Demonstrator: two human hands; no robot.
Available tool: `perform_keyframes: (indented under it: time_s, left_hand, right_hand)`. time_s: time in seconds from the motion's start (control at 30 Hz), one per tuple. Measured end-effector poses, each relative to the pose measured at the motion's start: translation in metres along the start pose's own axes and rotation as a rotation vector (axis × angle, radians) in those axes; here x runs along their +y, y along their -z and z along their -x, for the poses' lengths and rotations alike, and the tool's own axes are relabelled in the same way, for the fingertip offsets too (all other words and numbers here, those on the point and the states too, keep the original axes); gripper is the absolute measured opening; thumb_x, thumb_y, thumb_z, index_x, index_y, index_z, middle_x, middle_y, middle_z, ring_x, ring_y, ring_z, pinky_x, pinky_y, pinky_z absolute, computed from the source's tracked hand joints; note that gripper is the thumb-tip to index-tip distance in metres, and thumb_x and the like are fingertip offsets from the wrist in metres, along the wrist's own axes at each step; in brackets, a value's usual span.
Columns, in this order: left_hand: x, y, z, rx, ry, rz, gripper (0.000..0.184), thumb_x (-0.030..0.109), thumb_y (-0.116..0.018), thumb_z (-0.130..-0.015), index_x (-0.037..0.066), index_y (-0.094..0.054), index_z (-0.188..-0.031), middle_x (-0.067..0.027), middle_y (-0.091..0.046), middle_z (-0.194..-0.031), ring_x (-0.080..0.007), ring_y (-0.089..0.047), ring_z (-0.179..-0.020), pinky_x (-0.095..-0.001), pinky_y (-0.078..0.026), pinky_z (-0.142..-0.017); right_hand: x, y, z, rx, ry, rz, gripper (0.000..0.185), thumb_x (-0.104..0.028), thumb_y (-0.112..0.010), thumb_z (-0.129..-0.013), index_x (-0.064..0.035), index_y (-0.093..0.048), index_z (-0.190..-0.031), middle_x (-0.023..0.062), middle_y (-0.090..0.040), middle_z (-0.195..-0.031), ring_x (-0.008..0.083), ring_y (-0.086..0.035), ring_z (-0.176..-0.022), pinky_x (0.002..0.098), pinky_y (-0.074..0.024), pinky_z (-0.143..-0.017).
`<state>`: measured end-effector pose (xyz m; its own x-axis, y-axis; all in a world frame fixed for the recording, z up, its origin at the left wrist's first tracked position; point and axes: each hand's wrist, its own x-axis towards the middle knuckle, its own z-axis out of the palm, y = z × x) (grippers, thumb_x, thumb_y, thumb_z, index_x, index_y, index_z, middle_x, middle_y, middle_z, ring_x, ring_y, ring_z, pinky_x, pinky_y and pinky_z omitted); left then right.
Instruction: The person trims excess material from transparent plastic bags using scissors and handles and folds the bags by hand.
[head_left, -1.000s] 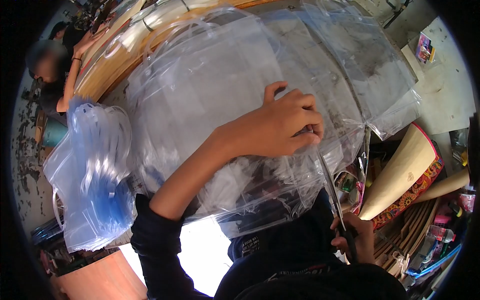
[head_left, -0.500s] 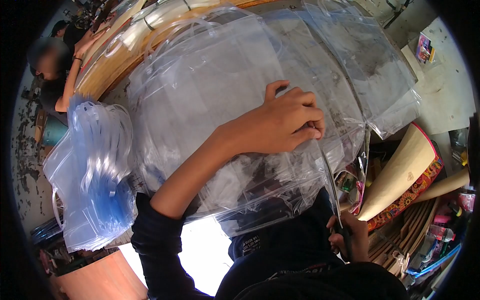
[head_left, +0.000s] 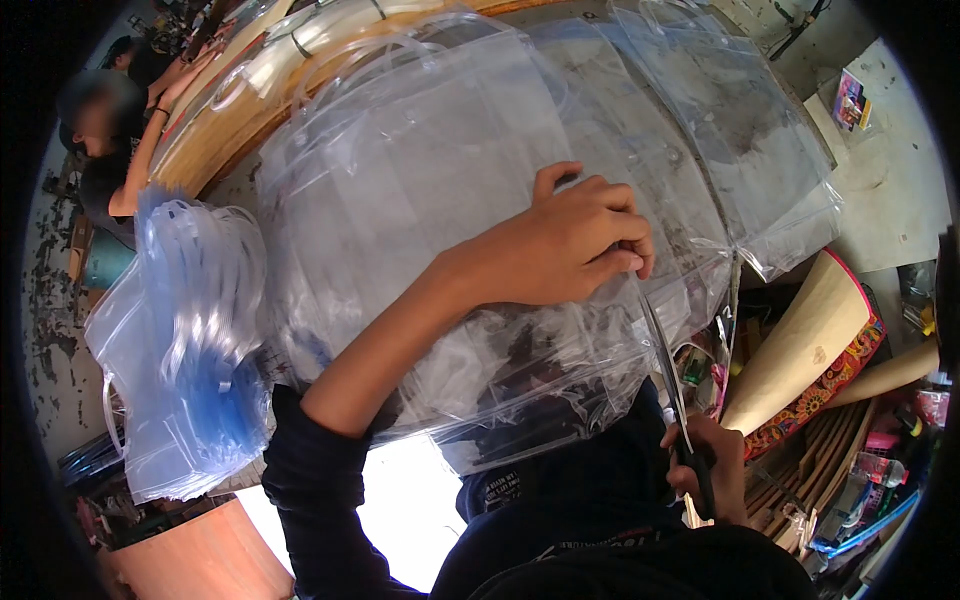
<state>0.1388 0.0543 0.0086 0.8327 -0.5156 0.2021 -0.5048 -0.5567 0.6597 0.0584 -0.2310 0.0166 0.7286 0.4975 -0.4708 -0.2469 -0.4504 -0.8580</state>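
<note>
My left hand lies on the clear plastic bags, thumb and fingertips pinched together at the plastic near the right edge. My right hand, low on the right, is wrapped round the dark handles of long scissors. Their blades point up and left, with the tips close to my left fingertips at the plastic's edge. Whether the blades are apart is hard to make out. A thick bundle of clear bluish bags with looped handles hangs at the left of the table.
Another person works at the upper left, an arm reaching over a wooden edge. More clear bags lie at the upper right. A cream roll, a patterned red cloth and bottles are at the right.
My right hand and the scissors have shifted slightly right since half a second ago. My left hand keeps its pinch with only a tiny shift.
</note>
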Motion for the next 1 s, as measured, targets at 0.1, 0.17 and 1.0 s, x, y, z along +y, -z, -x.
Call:
perform_keyframes:
  time_s: [0.1,0.17,1.0]
  left_hand:
    - [-0.002,0.000,0.000,0.011,-0.001,0.008,0.012,0.015,-0.048,-0.087,0.013,-0.059,-0.091,-0.0009,-0.054,-0.087,-0.0166,-0.052,-0.094,-0.0491,-0.014,-0.103]
    - [-0.002,-0.001,0.000,0.017,0.006,0.018,0.013,0.013,-0.048,-0.087,0.013,-0.059,-0.094,-0.0008,-0.055,-0.088,-0.0165,-0.052,-0.093,-0.0489,-0.015,-0.102]
    - [0.004,-0.004,0.001,0.058,0.043,0.007,0.020,0.029,-0.065,-0.076,0.015,-0.057,-0.087,0.0003,-0.049,-0.083,-0.0170,-0.048,-0.097,-0.0514,-0.013,-0.101]
  right_hand:
    - [-0.004,0.000,-0.006,0.006,0.021,0.080,0.042,-0.029,-0.079,-0.063,-0.0028,-0.057,-0.087,-0.0010,-0.052,-0.057,0.0036,-0.048,-0.051,0.0186,-0.0350,-0.046]
    - [-0.006,-0.001,-0.009,0.021,0.042,0.084,0.038,-0.026,-0.078,-0.066,-0.0029,-0.056,-0.087,-0.0017,-0.051,-0.055,0.0033,-0.047,-0.049,0.0186,-0.0344,-0.046]
    - [-0.030,0.055,-0.060,0.566,0.534,0.076,0.043,-0.013,-0.077,-0.064,-0.0020,-0.054,-0.099,0.0010,-0.052,-0.078,0.0081,-0.045,-0.060,0.0198,-0.0318,-0.051]
